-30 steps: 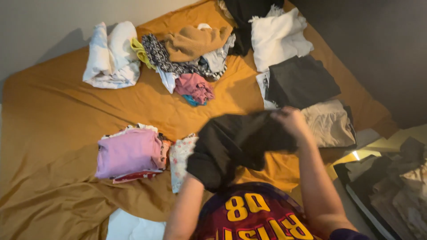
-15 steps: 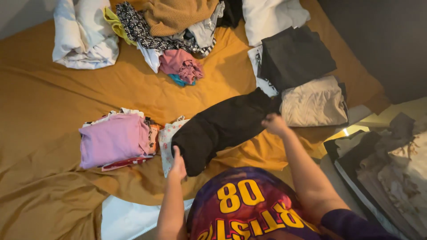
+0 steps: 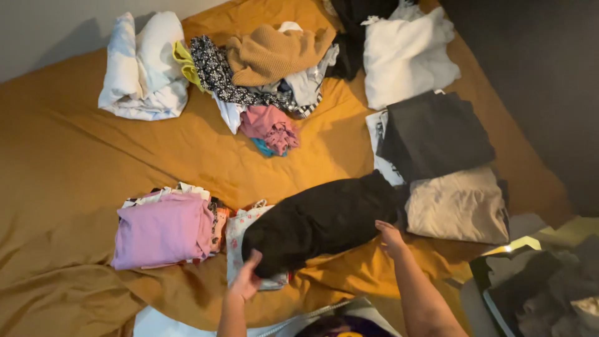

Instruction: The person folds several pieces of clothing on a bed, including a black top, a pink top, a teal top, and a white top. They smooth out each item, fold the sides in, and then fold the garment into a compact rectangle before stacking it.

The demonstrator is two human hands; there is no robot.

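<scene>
Black garment (image 3: 324,221) lay spread on mustard bedsheet (image 3: 81,168). Left hand (image 3: 246,281) touched its near-left end; right hand (image 3: 390,237) rested at its right edge. Folded pink stack (image 3: 163,229) sat left; beige folded piece (image 3: 458,205) right.

home bedroom | bed with mustard sheet (image 3: 75,181) | folded clothes piles (image 3: 163,229)

No packages, labels, signs or screens anywhere.
</scene>
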